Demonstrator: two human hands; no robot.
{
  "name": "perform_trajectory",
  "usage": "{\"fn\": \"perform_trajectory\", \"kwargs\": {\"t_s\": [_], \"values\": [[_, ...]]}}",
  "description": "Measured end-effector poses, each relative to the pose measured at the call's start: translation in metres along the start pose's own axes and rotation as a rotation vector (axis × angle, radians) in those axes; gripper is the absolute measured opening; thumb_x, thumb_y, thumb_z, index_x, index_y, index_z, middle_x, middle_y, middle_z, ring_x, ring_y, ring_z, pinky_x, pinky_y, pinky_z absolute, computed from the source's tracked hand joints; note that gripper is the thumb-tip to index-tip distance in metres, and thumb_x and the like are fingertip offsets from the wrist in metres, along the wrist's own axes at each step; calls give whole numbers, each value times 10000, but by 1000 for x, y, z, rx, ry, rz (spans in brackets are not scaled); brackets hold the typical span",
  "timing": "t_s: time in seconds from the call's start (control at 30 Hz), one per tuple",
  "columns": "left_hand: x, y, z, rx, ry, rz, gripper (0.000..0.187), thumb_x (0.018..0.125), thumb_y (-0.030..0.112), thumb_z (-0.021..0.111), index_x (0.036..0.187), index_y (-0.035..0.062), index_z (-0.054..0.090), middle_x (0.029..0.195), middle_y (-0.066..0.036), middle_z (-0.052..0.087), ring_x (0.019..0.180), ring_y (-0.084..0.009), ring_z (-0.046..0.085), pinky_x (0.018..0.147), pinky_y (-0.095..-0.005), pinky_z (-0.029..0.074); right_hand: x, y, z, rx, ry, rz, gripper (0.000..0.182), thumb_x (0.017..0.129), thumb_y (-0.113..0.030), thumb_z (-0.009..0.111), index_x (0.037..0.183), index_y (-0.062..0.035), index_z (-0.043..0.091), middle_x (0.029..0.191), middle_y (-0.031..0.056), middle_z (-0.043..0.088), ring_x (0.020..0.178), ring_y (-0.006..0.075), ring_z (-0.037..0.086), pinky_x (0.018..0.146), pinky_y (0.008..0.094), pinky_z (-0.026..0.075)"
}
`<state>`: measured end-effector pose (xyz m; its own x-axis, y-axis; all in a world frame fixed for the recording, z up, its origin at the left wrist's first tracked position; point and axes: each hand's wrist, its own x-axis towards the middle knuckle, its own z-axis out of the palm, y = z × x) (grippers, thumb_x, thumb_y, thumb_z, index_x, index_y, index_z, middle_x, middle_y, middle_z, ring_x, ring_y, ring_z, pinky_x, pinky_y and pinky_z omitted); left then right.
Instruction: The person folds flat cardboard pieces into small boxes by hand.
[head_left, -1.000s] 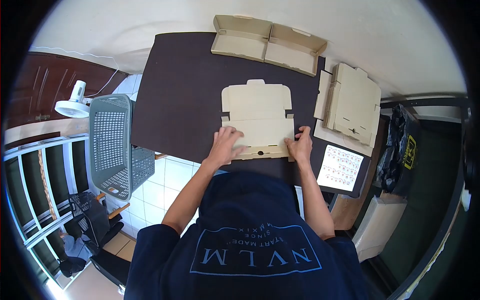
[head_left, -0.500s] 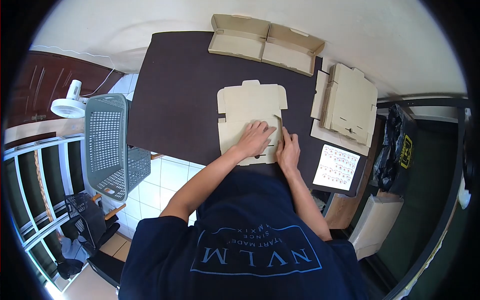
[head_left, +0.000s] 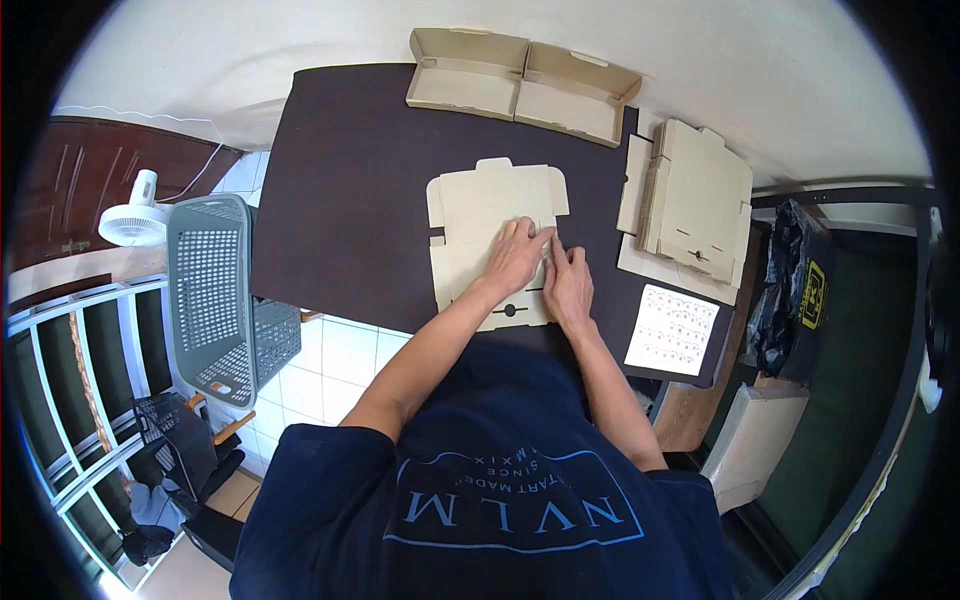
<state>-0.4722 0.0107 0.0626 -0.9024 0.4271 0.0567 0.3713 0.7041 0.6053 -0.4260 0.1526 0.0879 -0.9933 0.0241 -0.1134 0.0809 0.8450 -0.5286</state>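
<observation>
Cardboard blank [head_left: 465, 260] lies largely flat near the table's [head_left: 340, 200] front edge. Left hand [head_left: 515, 258] rests on it, right hand [head_left: 570, 287] at its right edge; pinch undeterminable. Step judged: edge folding, calling next for even crease pressure. Beyond: two open boxes [head_left: 470, 85].

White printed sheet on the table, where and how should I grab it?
Probably pinch the near edge of the white sheet, coming from your side of the table: it lies flat, and that edge sits close to the table's rim.
</observation>
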Motion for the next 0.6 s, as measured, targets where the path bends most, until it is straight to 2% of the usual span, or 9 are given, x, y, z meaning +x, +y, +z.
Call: {"fn": "perform_trajectory", "kwargs": {"t_s": [0.07, 0.23, 0.3, 0.37, 0.47, 0.6], "values": [[-2, 2, 1, 16, 47, 6, 424, 918, 143, 650, 1342, 133, 638, 1021, -108, 501, 984, -291, 502, 863, -405, 442, 0, -2, -1, -53, -24, 11, 433, 963, -185, 591, 1374, -52, 586, 1078, 189, 544, 981, 383, 595, 794, 487, 539], [-4, 8, 2, 40, 78, 7, 423, 922, 146, 657, 1345, 143, 651, 1048, -109, 507, 990, -288, 504, 870, -402, 441, -24, 4, -9, -136, -36, 31, 441, 967, -210, 598, 1384, -66, 591, 1062, 178, 535, 956, 376, 584, 768, 489, 546], [-2, 7, 2, 53, 84, 7, 430, 926, 153, 657, 1356, 151, 647, 1051, -108, 506, 988, -287, 504, 871, -401, 440, -41, 9, -18, -135, -101, 52, 418, 964, -238, 615, 1350, -79, 626, 1053, 176, 529, 949, 369, 586, 754, 485, 552], [-3, 9, 0, 39, 33, -35, 402, 941, 183, 633, 1341, 153, 648, 1081, -105, 529, 1062, -286, 492, 929, -407, 432, -57, 17, -21, -151, -77, 18, 409, 957, -257, 632, 1330, -90, 645, 1049, 176, 531, 944, 363, 591, 743, 480, 555], [-3, 10, -2, 26, 24, -43, 404, 932, 165, 646, 1334, 137, 649, 1089, -112, 527, 1060, -301, 497, 933, -413, 434, -69, 19, -33, -153, -102, -41, 378, 948, -238, 642, 1290, -80, 672, 1063, 181, 533, 942, 363, 595, 733, 481, 552], [-8, 4, -12, -106, 82, -9, 414, 921, 122, 665, 1333, 115, 634, 1085, -140, 538, 1026, -312, 530, 908, -414, 453, -56, 18, -46, -130, -120, -93, 247, 911, -193, 671, 1102, -48, 729, 1010, 176, 567, 922, 364, 604, 754, 484, 544]]}}
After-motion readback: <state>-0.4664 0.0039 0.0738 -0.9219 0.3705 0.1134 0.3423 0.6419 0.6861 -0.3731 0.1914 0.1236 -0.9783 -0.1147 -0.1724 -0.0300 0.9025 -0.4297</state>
